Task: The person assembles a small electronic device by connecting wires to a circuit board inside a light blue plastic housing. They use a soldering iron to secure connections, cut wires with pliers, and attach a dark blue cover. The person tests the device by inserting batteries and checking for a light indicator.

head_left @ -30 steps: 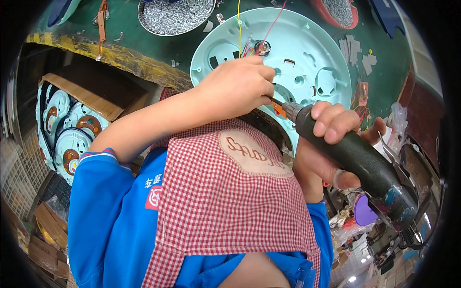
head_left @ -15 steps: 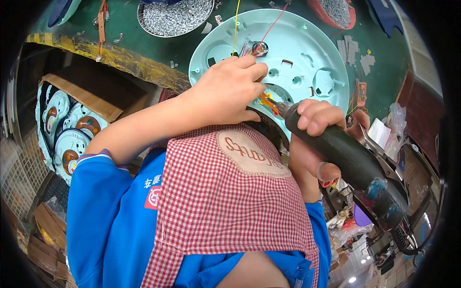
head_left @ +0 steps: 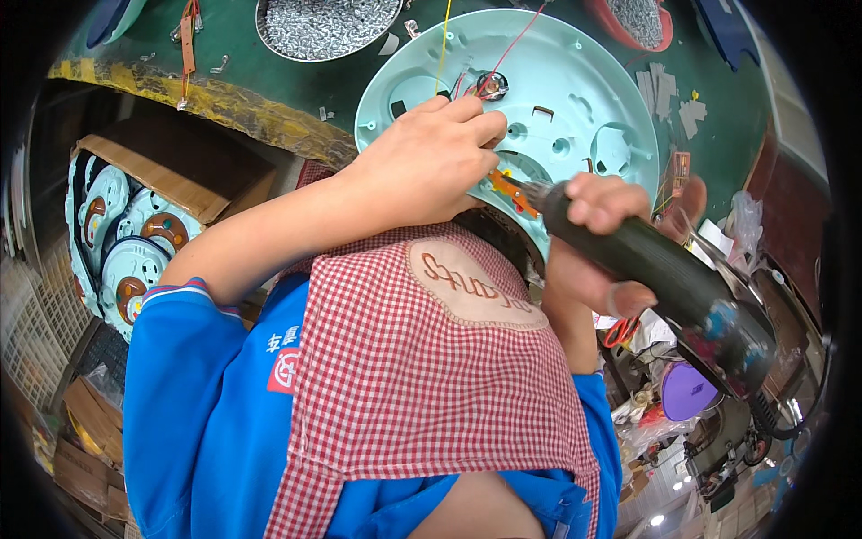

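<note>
Fingers of the left hand (head_left: pixel 431 162) were curled down onto the round pale-green moulded plastic base plate (head_left: pixel 575 99), their tips pressed near a small round metal fitting (head_left: pixel 491 85) where a red wire (head_left: pixel 519 40) and a yellow wire (head_left: pixel 444 40) met; whether anything was pinched under them could not be told. The right hand (head_left: pixel 597 238) was wrapped tightly around a dark cylindrical powered screwdriver (head_left: pixel 664 274), its tip angled in under the left hand at the near edge of the plate, beside an orange part (head_left: pixel 505 187). The plate lay on the green worktable (head_left: pixel 269 81), its near rim overhanging toward the red-and-white checked apron (head_left: pixel 422 386).

Slipping looked the main risk: the driver came in at a slant, so the bit could have skidded off its screw and struck the nearby left fingers or gouged the plastic. The loose wires lay close enough to be caught or nicked. With the plate steadied only by one hand, torque might also have spun it.

A metal dish of screws (head_left: pixel 328 27) sat behind, and a cardboard box of similar plates (head_left: pixel 121 242) stood lower left.
</note>
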### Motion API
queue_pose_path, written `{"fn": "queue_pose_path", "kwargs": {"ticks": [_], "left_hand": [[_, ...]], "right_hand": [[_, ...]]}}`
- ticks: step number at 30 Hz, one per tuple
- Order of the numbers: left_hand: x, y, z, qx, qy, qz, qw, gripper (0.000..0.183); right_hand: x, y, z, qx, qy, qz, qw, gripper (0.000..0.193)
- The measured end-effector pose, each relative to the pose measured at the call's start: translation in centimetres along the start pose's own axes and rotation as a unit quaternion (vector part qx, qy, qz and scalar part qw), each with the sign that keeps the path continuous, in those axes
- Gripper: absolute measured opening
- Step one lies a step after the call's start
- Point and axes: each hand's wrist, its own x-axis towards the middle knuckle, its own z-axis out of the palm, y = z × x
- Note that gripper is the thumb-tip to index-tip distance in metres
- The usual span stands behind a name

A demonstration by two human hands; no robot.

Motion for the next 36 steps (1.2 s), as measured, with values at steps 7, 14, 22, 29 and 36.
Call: {"fn": "queue_pose_path", "kwargs": {"ticks": [7, 14, 22, 29, 36], "left_hand": [[0.1, -0.2, 0.2, -0.005, -0.002, -0.004, 1.0, 0.034], [0.1, -0.1, 0.0, -0.007, -0.004, 0.001, 1.0, 0.034], [0.1, 0.0, 0.0, -0.004, 0.005, 0.004, 1.0, 0.032], [1.7, -2.5, -2.9, 0.156, 0.119, -0.01, 0.981, 0.024], [2.8, -3.2, -2.1, 0.239, 0.159, 0.003, 0.958, 0.024]], "right_hand": [[-1.1, -0.2, -1.7, -0.064, 0.013, -0.001, 0.998, 0.101], [-1.2, -0.6, -1.6, -0.036, 0.019, 0.001, 0.999, 0.102], [-1.0, -0.7, -1.7, -0.019, -0.026, 0.025, 0.999, 0.102], [0.2, -2.8, -4.3, -0.019, 0.055, -0.064, 0.996, 0.104], [0.5, -3.9, -7.6, -0.045, 0.041, -0.101, 0.993, 0.083]]}}
